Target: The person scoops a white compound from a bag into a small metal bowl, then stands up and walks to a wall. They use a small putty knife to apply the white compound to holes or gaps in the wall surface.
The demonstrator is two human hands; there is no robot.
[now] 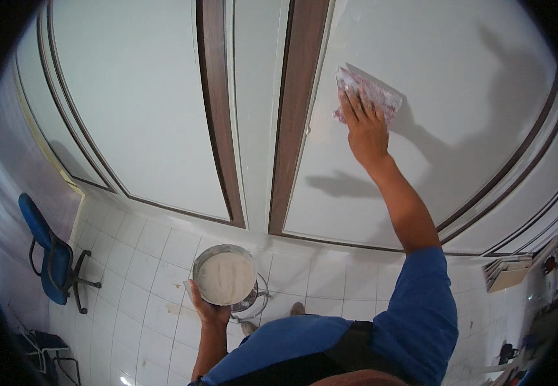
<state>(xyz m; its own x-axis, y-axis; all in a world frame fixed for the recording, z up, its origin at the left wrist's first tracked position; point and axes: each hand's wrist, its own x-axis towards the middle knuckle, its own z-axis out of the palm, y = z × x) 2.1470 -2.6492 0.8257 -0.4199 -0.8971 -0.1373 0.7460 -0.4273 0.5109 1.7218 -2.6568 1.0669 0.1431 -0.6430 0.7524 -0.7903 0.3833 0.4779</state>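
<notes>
My left hand (207,310) grips a round bowl (195,262) low at the left, its fingers at the rim and side. Inside lies a pale, off-white powder or paste (227,278); which one I cannot tell. A small pale edge shows beside the fingers, too unclear to name. Up at the right, my right hand (368,132) presses a white cloth with reddish smears (382,96) against a large white panel (433,96). Its fingers lie stretched over the cloth, and the thumb is hidden.
Brown strips (298,116) run up the panelled wall. Behind the bowl stands a stool with a ring base (263,296) on the tiled floor (157,309). A blue office chair (54,257) is at the left. Flat boards (509,273) lean at the right.
</notes>
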